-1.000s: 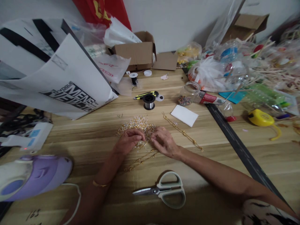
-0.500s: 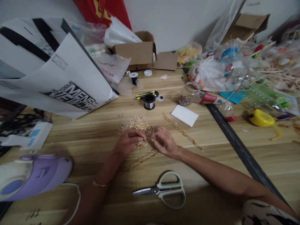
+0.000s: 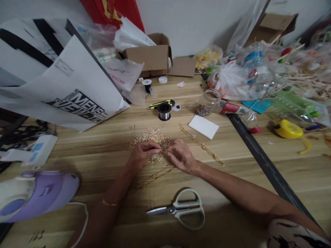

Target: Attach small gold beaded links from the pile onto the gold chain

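Observation:
My left hand (image 3: 145,153) is closed in a pinch, thumb against forefinger, over a pile of small gold and clear beads (image 3: 152,136). Just to its right, my right hand (image 3: 181,156) also pinches with curled fingers at the pile's right edge. What either pinch holds is too small to make out. Below the hands lies a gold beaded chain (image 3: 152,178), its upper end running close under my right hand. A second gold chain (image 3: 203,146) stretches across the table to the right. Scissors with pale handles (image 3: 190,209) lie nearer me, blades pointing left.
Beyond the beads stand a wire spool (image 3: 164,112), a yellow cutter (image 3: 160,104) and a jar of beads (image 3: 207,103). A white card (image 3: 203,126) lies right. A paper bag (image 3: 77,86) and purple iron (image 3: 49,193) fill the left; a tape measure (image 3: 288,129) sits far right.
The fingers of my left hand have shifted slightly, its fingertips now a little higher and closer together. My right hand stays nearly in place, and the things on the table have not moved.

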{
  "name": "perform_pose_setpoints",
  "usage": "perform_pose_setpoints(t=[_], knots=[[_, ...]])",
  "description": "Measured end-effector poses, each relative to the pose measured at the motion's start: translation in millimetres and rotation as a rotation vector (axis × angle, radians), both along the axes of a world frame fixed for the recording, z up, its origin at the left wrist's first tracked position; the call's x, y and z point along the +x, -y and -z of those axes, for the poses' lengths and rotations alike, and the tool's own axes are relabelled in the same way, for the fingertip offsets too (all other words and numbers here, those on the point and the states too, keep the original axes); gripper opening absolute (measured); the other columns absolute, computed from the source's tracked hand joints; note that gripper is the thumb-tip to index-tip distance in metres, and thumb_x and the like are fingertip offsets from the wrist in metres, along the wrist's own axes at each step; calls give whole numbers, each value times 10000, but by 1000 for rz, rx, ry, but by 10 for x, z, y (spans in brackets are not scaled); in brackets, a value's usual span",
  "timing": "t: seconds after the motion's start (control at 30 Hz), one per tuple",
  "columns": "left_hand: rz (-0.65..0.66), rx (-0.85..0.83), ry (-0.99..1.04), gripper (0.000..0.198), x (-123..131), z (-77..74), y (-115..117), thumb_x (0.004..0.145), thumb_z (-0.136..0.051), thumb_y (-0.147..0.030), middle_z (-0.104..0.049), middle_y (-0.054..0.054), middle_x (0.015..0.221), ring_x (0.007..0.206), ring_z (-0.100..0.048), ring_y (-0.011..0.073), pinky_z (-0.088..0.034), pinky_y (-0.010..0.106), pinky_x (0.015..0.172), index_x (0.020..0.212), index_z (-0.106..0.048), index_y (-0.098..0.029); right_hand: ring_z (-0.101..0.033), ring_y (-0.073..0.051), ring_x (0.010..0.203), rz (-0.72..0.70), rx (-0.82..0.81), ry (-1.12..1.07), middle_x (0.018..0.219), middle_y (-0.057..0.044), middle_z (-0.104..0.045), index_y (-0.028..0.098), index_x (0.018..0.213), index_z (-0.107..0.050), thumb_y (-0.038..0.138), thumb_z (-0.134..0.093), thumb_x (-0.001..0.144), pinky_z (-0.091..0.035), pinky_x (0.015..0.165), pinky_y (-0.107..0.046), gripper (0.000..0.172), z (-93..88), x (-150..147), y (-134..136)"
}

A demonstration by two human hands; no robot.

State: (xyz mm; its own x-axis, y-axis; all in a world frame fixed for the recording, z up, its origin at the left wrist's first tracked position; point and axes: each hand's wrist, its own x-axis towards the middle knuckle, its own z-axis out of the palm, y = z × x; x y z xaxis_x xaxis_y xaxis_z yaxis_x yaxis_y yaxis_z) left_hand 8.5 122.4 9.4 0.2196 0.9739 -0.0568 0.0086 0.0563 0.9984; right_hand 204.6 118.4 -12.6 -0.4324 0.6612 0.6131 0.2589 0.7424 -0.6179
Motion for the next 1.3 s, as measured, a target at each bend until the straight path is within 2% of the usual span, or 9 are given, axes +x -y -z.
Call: perform_pose_setpoints(t=[0.5,1.3], knots=[[29,8,-61,97,51,-6,14,637,-735,-228,-706,26,712,683,-624,141,-483,244,691,687,-712,-149,-512,-170,746,23,17,14,764,-30,-567,199,851,-484,160,-506,828,-405,746,-353,50,-9,-6,0],[50,-20,-57,91,77,-20,31,637,-740,-218,-687,24,697,670,-602,131,-465,228,665,695,-718,-150,-514,-173,750,-11,29,20,757,-33,-572,201,857,-492,178,-501,845,-419,745,-362,28,-7,-11,9]])
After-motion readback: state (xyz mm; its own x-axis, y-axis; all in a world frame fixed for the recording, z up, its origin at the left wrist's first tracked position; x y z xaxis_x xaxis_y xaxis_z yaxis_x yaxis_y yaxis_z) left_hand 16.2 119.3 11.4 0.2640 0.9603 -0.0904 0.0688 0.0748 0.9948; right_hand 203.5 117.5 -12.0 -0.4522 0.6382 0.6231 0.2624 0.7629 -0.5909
